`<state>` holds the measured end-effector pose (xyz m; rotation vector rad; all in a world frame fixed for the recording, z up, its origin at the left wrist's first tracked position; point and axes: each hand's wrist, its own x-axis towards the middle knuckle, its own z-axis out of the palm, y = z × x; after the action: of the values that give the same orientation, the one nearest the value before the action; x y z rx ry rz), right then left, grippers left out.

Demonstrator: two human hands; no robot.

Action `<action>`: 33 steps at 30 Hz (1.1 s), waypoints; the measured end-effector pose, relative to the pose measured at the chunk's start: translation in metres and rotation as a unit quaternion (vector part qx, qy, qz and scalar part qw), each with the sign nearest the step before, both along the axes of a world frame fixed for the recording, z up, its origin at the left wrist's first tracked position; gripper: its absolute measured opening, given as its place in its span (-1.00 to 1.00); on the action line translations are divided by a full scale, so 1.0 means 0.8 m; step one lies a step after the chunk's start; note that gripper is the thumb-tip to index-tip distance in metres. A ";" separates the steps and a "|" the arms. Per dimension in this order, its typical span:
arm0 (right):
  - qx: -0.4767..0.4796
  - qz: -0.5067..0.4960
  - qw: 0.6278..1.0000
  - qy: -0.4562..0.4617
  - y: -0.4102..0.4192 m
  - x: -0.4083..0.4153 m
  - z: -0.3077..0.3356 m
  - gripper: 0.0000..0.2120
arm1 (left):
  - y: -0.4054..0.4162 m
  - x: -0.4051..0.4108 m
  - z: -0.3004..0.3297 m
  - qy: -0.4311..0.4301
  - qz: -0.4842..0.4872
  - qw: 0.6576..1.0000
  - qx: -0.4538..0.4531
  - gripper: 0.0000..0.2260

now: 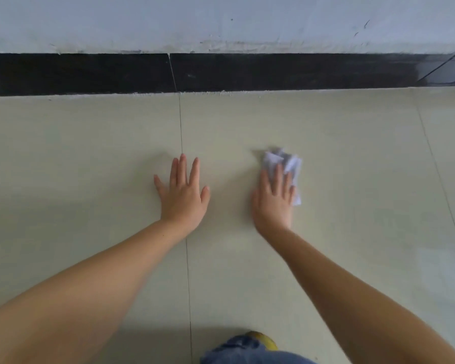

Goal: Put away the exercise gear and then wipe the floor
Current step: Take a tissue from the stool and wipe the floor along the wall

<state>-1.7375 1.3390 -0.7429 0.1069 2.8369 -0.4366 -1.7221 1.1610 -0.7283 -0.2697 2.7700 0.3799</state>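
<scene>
Both hands lie flat on the pale tiled floor (90,158), arms stretched forward from the bottom of the view. The left hand (182,191) rests palm down with its fingers straight and spread, holding nothing, on a thin tile joint (181,122) that runs away toward the wall. The right hand (273,199) presses straight fingers onto a crumpled white tissue (284,160), which sticks out beyond the fingertips and touches the floor. Ahead, a black skirting strip (90,74) meets the floor under a scuffed pale wall (221,19). A denim-clad knee (244,350) shows at the bottom edge
</scene>
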 end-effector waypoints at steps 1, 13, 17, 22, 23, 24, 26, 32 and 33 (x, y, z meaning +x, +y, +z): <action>-0.013 0.102 0.995 0.006 -0.029 -0.005 -0.001 -0.47 | 0.004 -0.001 -0.004 -0.001 0.017 1.000 0.008 -0.45; 0.023 -0.081 0.994 0.076 0.187 -0.196 -0.010 -0.49 | -0.002 0.013 -0.031 -0.065 0.024 0.997 -0.025 -0.17; 0.040 -0.255 0.966 0.020 0.146 -0.214 -0.011 -0.49 | -0.008 0.007 -0.022 -0.130 0.007 0.992 0.000 -0.10; 0.008 0.076 0.993 0.086 -0.025 -0.151 -0.026 -0.47 | -0.011 0.002 -0.011 -0.178 -0.003 0.984 0.022 -0.04; 0.006 0.160 0.982 0.105 -0.052 -0.132 -0.027 -0.47 | -0.011 0.002 -0.010 -0.187 0.001 0.982 0.027 -0.01; -0.001 0.248 0.963 0.109 -0.070 -0.120 -0.027 -0.47 | -0.010 0.001 -0.010 -0.195 0.006 0.980 0.029 0.00; -0.016 0.410 0.907 0.093 -0.070 -0.122 -0.025 -0.51 | -0.009 -0.002 -0.007 -0.208 0.007 0.978 0.022 0.01; 0.012 0.338 0.934 0.116 0.133 -0.213 -0.026 -0.54 | -0.009 -0.006 0.004 -0.225 0.007 0.974 0.036 0.02; 0.018 0.240 0.966 0.098 0.179 -0.217 -0.020 -0.51 | -0.009 -0.007 0.004 -0.224 0.005 0.974 0.038 0.03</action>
<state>-1.9111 1.4820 -0.7587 -0.6376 2.9185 -0.2984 -1.7274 1.1540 -0.7254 -0.3080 2.3068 0.3729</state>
